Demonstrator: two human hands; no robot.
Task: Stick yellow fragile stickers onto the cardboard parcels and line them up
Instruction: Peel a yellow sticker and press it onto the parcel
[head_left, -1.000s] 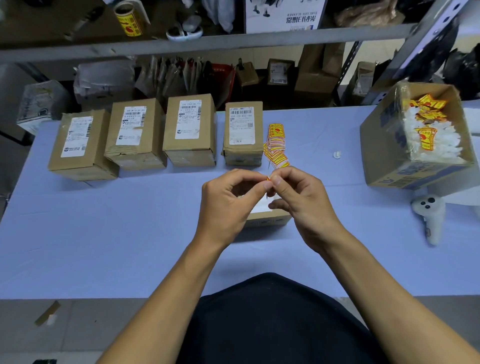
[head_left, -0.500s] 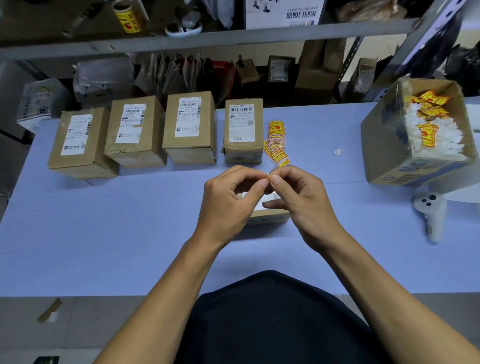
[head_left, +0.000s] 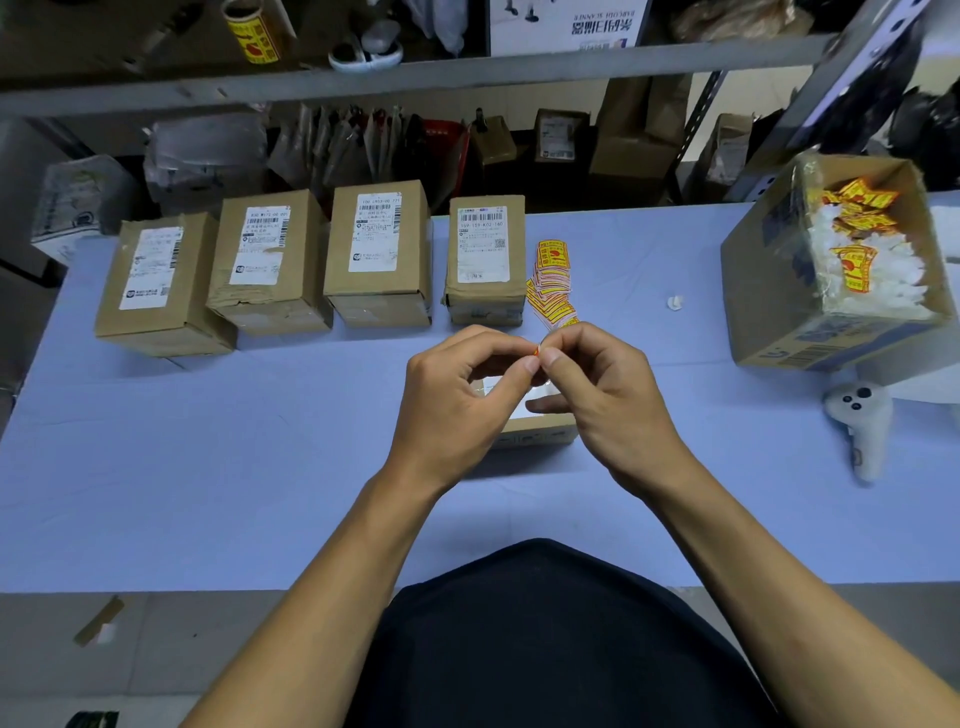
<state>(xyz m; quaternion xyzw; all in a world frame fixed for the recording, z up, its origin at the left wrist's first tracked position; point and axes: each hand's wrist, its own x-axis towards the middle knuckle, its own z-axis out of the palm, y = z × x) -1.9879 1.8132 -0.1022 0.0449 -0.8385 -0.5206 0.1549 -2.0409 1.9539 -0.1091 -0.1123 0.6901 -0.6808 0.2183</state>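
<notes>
Little had moved since a second earlier: both hands stayed raised over the small parcel (head_left: 535, 431), fingertips together, and only the view had shifted slightly. Nearest, the left hand (head_left: 457, 395) and right hand (head_left: 608, 400) each pinched the same sticker (head_left: 537, 349), of which only a red and yellow sliver showed between the thumbs, probably to peel it from its backing before pressing it down. That parcel lay directly beneath the hands on the blue table (head_left: 208, 467), mostly hidden, placed close so the sticker had a short way to travel. Beyond it a strip of stickers (head_left: 551, 283) lay fanned out, within easy reach. Just left of the strip stood a row of four parcels (head_left: 382, 249), side by side along the far edge, apparently the line being built. Well right of the small parcel sat an open box (head_left: 769, 291) holding peeled backing and scraps, with a white controller (head_left: 860, 421) in front of it.
</notes>
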